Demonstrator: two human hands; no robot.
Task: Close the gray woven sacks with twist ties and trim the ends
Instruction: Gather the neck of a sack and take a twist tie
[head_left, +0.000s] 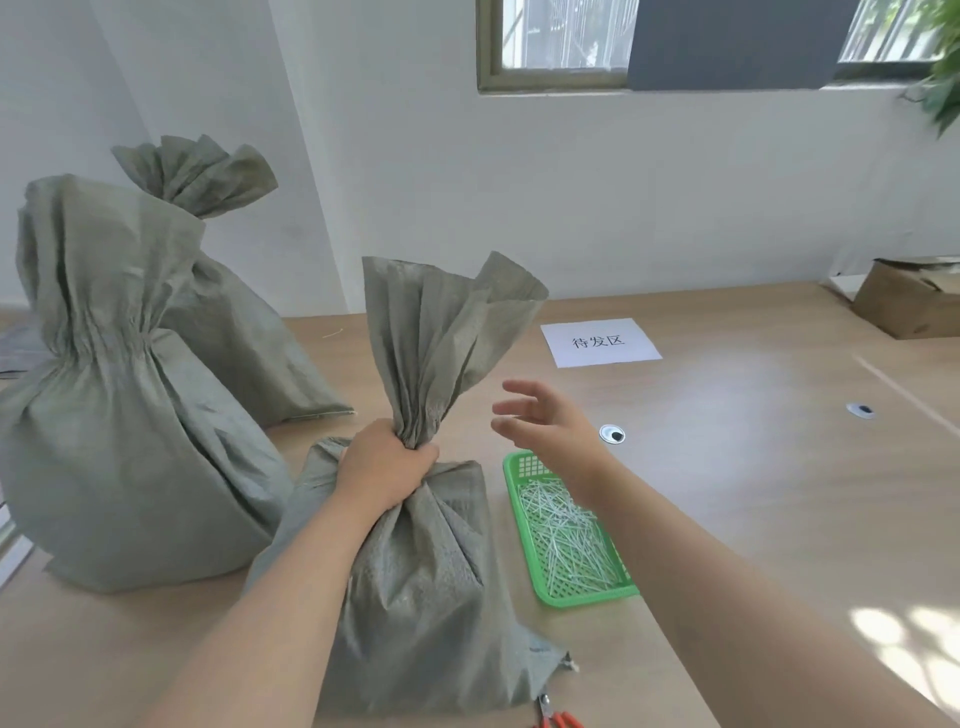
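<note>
Gray woven sack (415, 597): stands upright on the counter right in front of the person, full at the bottom. Its neck is bunched together and the loose top fans out above the bunch.
Left hand (387, 462): wrapped round that bunched neck, the grip closed tight on the fabric.
Right hand (540, 421): in the air just right of the sack's fanned top and over the far end of the tray. The grip is open, fingers spread and slightly bent, holding nothing.
Green plastic mesh tray (587, 597): lies flat on the counter just beside the sack, on its right.
White twist ties (566, 540): a loose heap of thin strips inside the tray, crossing every which way.
Red-handled cutters (558, 719): on the counter at the near edge of view, by the sack's bottom right corner, mostly cut off from sight.
Larger gray sack (119, 457): to the left, upright, neck gathered in tight pleats. Whether a tie holds it I cannot tell.
Third gray sack (244, 338): behind the larger one, near the wall, its top also gathered and flared.
Pale wood-grain counter (727, 493): carries everything, with a round cable grommet (612, 434) set in it just beyond the tray and another farther right.
White paper sheet (600, 342): flat on the counter beyond the right hand, printed with three characters.
Brown cardboard box (904, 306): at the far right of the counter, near the wall.
Window (556, 47): high in the white wall above the paper sheet.
</note>
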